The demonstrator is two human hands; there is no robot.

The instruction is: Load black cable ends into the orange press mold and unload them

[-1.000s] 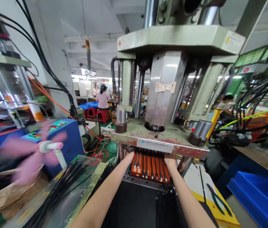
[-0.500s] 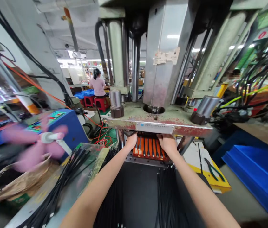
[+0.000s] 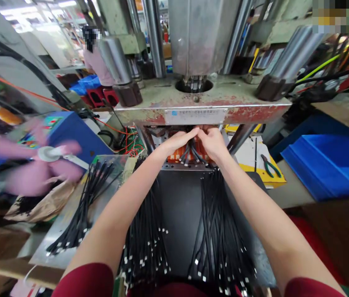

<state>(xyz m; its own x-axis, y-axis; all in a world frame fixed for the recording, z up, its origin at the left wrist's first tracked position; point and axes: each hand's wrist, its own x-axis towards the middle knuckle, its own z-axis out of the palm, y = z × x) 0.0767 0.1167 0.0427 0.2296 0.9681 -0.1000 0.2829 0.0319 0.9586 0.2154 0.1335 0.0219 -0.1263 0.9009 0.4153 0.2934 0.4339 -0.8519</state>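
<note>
Under the press plate [image 3: 149,115], my left hand [image 3: 181,140] and my right hand [image 3: 211,142] meet with fingers closed around a small bunch of black cables [image 3: 192,152]. The cables fan out below my fingers, and their metal-tipped ends point toward me. Behind them lies an orange mold [image 3: 172,157] on the press bed, partly hidden by my hands. Closer to me, a left pile of black cables [image 3: 146,231] and a right pile of black cables [image 3: 220,227] rest on a dark work surface [image 3: 180,206].
More black cables [image 3: 84,202] lie on a metal table at left, beside a spinning pink fan [image 3: 48,154]. At right are green-handled pliers [image 3: 270,167] and blue bins [image 3: 326,165]. Steel press posts [image 3: 242,138] flank my hands. A person in pink [image 3: 98,64] is in the background.
My hands have come together from the mold's two sides. The cables that lay spread across the mold are now gathered in my fingers. The view has tilted down.
</note>
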